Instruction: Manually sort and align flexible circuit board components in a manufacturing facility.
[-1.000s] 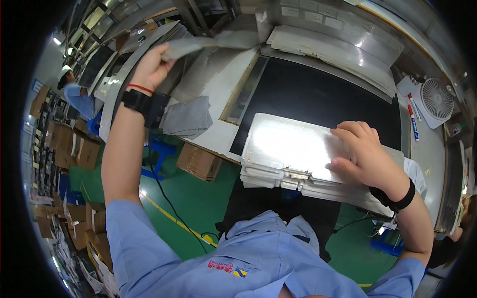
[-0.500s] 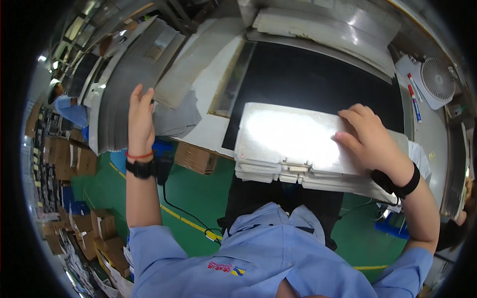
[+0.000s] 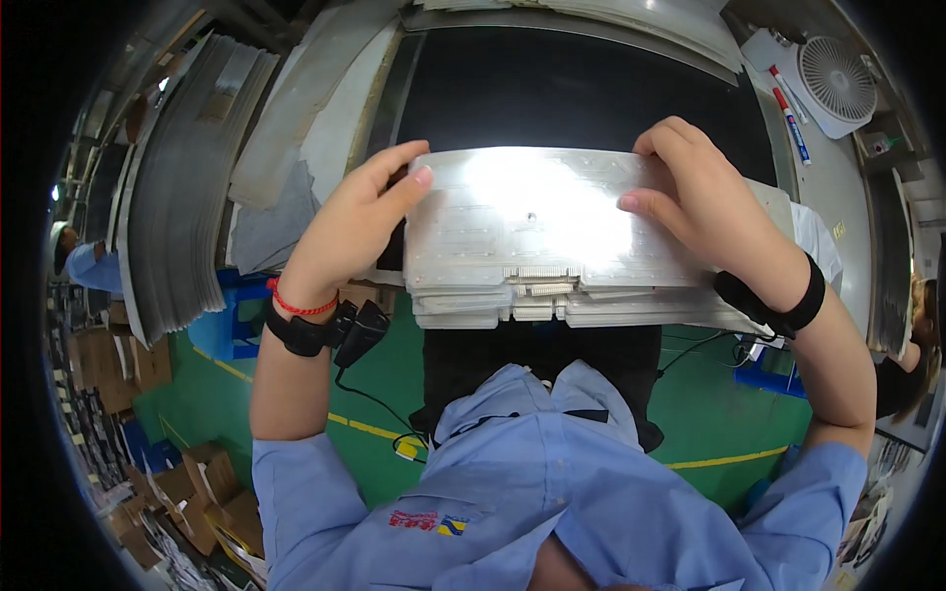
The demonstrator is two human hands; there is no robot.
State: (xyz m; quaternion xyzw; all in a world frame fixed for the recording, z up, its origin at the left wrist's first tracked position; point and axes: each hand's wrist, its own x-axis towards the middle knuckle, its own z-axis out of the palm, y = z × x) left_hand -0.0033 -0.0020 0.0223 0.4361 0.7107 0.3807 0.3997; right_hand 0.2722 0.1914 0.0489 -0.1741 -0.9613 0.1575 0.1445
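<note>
A pile of thin silvery panels (image 3: 512,236) lies in front of me at the table's near edge. Its top panel has shallow moulded shapes, a small hole and a strong glare; notched edges show along the near side. My left hand (image 3: 360,212) holds the far left corner, thumb on the top face and fingers around the edge. At the right side my right hand (image 3: 695,187) grips the far edge, its thumb lying on the top face. How many panels the fingers catch is hidden. Each wrist wears a black band.
A black mat (image 3: 562,89) lies behind the pile. Several upright grey sheets (image 3: 187,187) stand at left. A white fan (image 3: 836,84) and markers (image 3: 791,123) are on the right. Cables hang below; cartons (image 3: 207,453) stand on the green floor (image 3: 709,424). Other people show at both sides.
My left hand has come from beside the upright sheets at left, where it was raised and empty, to the pile's left corner. The right hand stays on the pile. The view has shifted.
</note>
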